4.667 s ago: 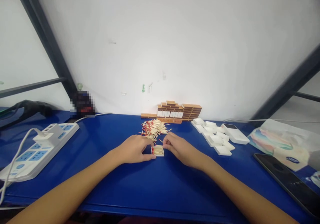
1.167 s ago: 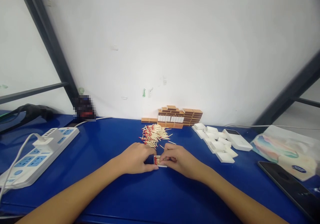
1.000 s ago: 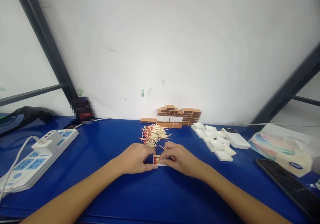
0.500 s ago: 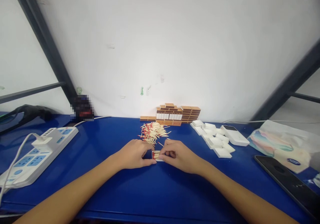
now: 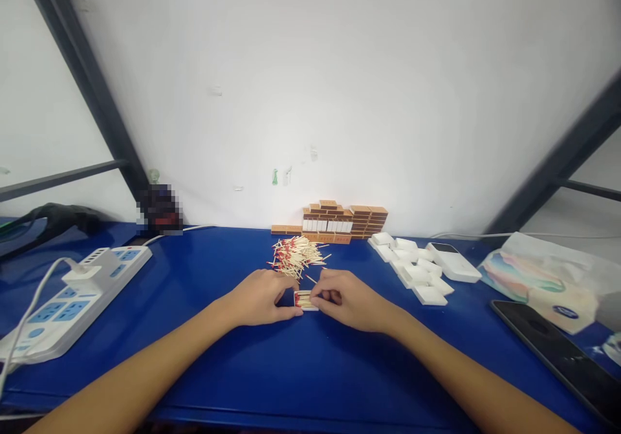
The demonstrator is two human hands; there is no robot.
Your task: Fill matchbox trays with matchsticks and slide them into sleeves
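A small white tray (image 5: 304, 308) holding matches (image 5: 303, 299) with red heads at the left end lies on the blue table. My left hand (image 5: 272, 299) grips the tray's left end between thumb and forefinger. Over its right end is my right hand (image 5: 339, 298), fingers pinched at the matches; whether a match is between the fingertips is too small to tell. Just behind the hands lies a loose pile of matches (image 5: 295, 256), with a single match near the right fingers. Brown matchboxes (image 5: 327, 224) are stacked against the wall, with white pieces standing in a row among them.
Several white trays (image 5: 412, 266) lie to the right, beside a white device (image 5: 453, 262). Farther right are a tissue pack (image 5: 543, 285) and a black phone (image 5: 553, 356). A power strip (image 5: 72, 304) with a white cable sits at the left. Dark metal bars frame both sides.
My right fingers have shifted slightly right along the tray, showing a little more of the matches in it. My left hand keeps its hold. The view has shifted very slightly.
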